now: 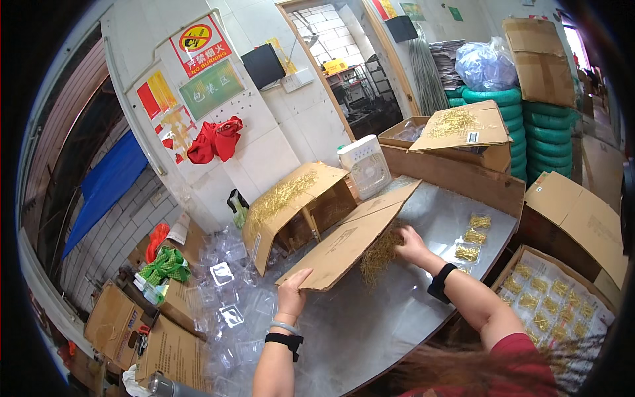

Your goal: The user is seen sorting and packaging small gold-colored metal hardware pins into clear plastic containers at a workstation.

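My left hand (292,295) is closed on the near left corner of a flat brown cardboard sheet (350,241), which it holds tilted over the metal table (403,317). A tangle of thin gold-coloured metal pieces (380,259) hangs at the sheet's lower right side. My right hand (413,247) is at this tangle with its fingers curled into it; the fingertips are partly hidden among the pieces. Behind the sheet, an opened cardboard box (281,205) lies with more gold pieces spread over its top.
Clear plastic boxes (228,314) crowd the table's left. Small filled packs (471,245) line its right side. A carton of similar packs (552,301) stands at lower right. A white fan (368,167) stands at the back, beside a box topped with gold pieces (456,124).
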Tool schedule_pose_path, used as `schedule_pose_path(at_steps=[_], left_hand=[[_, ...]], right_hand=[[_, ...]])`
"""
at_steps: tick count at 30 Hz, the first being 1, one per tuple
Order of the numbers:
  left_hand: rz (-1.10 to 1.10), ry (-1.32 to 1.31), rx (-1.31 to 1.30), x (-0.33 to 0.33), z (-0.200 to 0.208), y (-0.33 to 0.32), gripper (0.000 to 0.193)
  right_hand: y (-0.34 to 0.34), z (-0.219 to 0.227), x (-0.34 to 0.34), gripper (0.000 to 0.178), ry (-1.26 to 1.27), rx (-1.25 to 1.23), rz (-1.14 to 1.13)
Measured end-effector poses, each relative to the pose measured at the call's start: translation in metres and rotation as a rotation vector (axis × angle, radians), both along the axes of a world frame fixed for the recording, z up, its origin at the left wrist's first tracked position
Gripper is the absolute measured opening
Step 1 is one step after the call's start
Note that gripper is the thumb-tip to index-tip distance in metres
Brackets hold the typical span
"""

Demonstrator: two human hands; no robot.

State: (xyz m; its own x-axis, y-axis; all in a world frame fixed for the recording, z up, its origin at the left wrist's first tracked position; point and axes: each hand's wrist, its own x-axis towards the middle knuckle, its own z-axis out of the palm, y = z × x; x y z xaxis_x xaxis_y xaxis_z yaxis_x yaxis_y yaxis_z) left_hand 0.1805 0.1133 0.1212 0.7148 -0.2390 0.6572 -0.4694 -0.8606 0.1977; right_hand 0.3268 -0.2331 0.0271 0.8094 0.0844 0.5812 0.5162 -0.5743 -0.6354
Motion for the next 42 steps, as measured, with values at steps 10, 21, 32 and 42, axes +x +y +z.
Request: schedule_pose_path(at_steps=[10,21,32,42], left_hand=[[0.029,-0.007,-0.051,0.003,0.006,-0.011,0.042],[0.010,-0.026,-0.084,0.003,0.013,-0.014,0.028],[-0.004,0.024,-0.063,0.002,0.004,-0.016,0.027],[-0.032,0.075,-0.227,0.012,-0.006,-0.015,0.017]], right_hand=[[-0.001,-0.005,0.014,0.020,0.453,0.363,0.106],[0.050,0.059,-0.041,0.045,0.073,0.176,0.296],[0.086,0.043,-0.047,0.019,0.042,0.180,0.010],[0.082,0.024,-0.039,0.011,-0.075,0.432,0.173]])
